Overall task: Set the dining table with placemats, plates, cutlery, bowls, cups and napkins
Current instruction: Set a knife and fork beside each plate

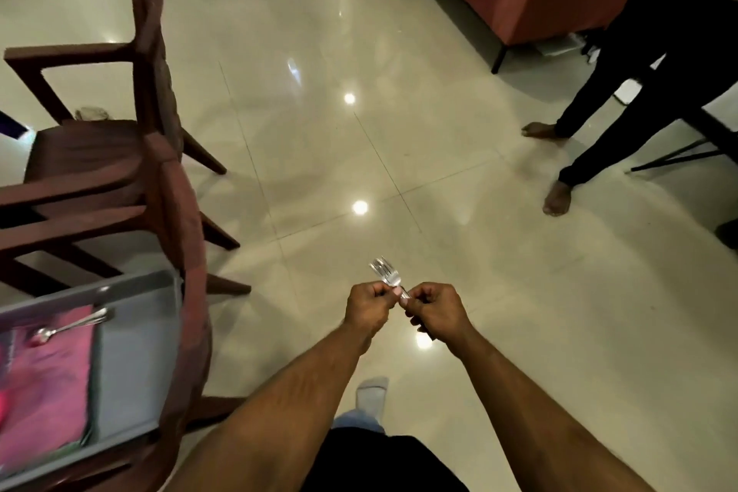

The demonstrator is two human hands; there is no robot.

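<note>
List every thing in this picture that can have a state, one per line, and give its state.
forks: held up over the floor, tines pointing away, gripped by both hands
left hand: fingers curled, pinching the forks near the neck
right hand: curled round the handles
placemat: lying flat on the table
spoon: lying on the pink part of the placemat
chairs: upright, pulled up at the table, unoccupied

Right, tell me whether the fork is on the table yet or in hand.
In hand: both the left hand and right hand pinch the fork over the floor, beside the table.
</note>
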